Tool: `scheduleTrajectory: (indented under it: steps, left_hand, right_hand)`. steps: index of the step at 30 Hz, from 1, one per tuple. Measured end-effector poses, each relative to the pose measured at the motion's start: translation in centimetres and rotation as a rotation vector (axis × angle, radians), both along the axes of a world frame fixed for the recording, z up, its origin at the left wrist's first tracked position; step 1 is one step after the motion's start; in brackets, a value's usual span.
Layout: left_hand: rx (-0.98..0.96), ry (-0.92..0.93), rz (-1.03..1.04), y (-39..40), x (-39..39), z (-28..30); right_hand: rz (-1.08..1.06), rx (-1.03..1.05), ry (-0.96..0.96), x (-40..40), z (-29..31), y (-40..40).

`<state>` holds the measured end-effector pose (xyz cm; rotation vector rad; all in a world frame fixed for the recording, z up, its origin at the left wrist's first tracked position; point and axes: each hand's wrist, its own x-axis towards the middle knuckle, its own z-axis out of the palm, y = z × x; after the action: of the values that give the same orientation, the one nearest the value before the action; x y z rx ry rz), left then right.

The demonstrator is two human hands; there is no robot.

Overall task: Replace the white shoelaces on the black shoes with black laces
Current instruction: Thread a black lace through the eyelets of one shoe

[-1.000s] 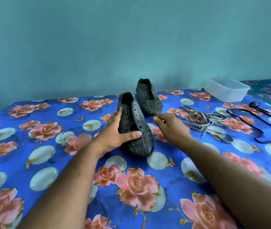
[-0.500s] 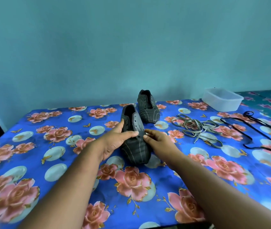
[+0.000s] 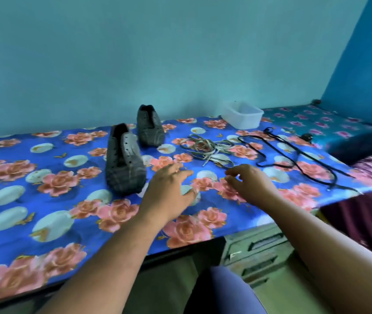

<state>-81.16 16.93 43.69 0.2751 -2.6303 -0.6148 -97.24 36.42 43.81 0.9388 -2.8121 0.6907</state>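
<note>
Empty-handed, fingers loose, the left hand and right hand hover right of the near black shoe, apparently heading for the black laces beyond the white laces.

Teal wall behind a table under blue floral cloth; darker blue wall right.

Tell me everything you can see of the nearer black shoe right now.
The nearer black shoe stands upright on the flowered tablecloth, toe toward the camera, heel toward the wall. It looks dark grey-black with thin pale stripes across the toe and sides. Its eyelet rows are bare: no lace in them. The opening gapes at the back. Neither hand touches it; the left hand hovers just right of its toe. The second shoe stands apart behind it.
</note>
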Motion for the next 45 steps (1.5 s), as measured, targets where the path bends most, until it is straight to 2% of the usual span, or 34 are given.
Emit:
scheduleTrajectory:
  steps: [3, 6, 10, 13, 16, 21, 23, 25, 27, 28, 29, 31, 32, 33, 34, 36, 39, 41, 43, 45]
  left_hand:
    - [-0.044, -0.125, -0.005, 1.4, -1.3, -1.6]
    - [-0.030, -0.218, -0.017, 1.8, -1.6, -2.2]
    - [-0.047, -0.210, -0.013, 1.7, -1.6, -2.3]
    - [-0.041, -0.199, -0.012, 1.8, -1.5, -2.3]
    - [-0.035, -0.179, -0.001, 1.7, -1.5, -2.4]
    - [-0.060, -0.126, 0.010, 1.3, -1.6, -2.9]
    - [-0.057, -0.105, 0.006, 1.3, -1.5, -2.9]
    - [-0.072, -0.099, -0.005, 1.3, -1.4, -2.9]
    - [-0.096, -0.094, -0.005, 1.3, -1.3, -2.9]
    - [-0.089, -0.083, -0.002, 1.2, -1.3, -3.0]
    - [-0.074, -0.068, 0.004, 1.1, -1.2, -3.0]
    - [-0.049, -0.039, 0.010, 1.0, -1.3, -3.1]
    - [-0.050, -0.033, 0.012, 0.9, -1.4, -3.2]
    - [-0.056, -0.030, 0.013, 0.9, -1.4, -3.2]
    - [-0.067, -0.030, 0.016, 0.9, -1.5, -3.3]
    - [-0.068, -0.027, 0.022, 0.8, -1.7, -3.5]
    - [-0.026, 0.010, 0.064, 0.7, -1.8, -3.6]
    - [0.011, 0.087, 0.101, 0.8, -1.6, -3.4]
    - [0.115, 0.169, 0.103, 1.1, -1.0, -2.9]
    - [0.313, 0.159, 0.062, 1.7, 0.2, -1.7]
  right_hand:
    - [-0.167, 0.145, 0.062, -2.6, -0.6, 3.7]
    - [-0.250, 0.250, 0.041, -4.3, -1.0, 5.4]
    - [-0.276, 0.323, -0.075, -5.7, -0.7, 4.9]
    - [-0.283, 0.294, -0.049, -5.7, -0.6, 3.8]
    - [-0.225, 0.186, 0.009, -4.0, -0.4, 2.1]
    - [0.082, 0.069, -0.025, 1.8, -0.3, -1.4]
    - [0.220, -0.011, -0.116, 4.0, -0.3, -2.3]
    - [0.323, -0.217, -0.308, 5.5, 0.2, -2.8]
    - [0.311, -0.419, -0.416, 5.5, 0.4, -3.0]
    - [0.273, -0.457, -0.381, 4.9, 0.3, -2.8]
    - [0.230, -0.420, -0.275, 4.1, 0.3, -2.5]
    - [0.116, -0.074, 0.051, 2.4, 0.2, -1.2]
    - [0.066, 0.125, 0.148, 1.8, 0.0, -0.5]
    - [0.033, 0.255, 0.160, 1.3, -0.1, 0.2]
    - [0.021, 0.311, 0.128, 1.2, -0.1, 0.5]
    - [0.039, 0.290, 0.097, 1.7, -0.6, 0.5]
    - [0.069, 0.264, 0.185, 3.3, -0.9, -0.3]
    - [0.082, 0.167, 0.080, 4.6, -0.3, -1.1]
    - [0.097, -0.145, -0.235, 6.1, 0.6, -2.0]
    - [0.094, -0.508, -0.556, 7.7, 1.9, -3.0]
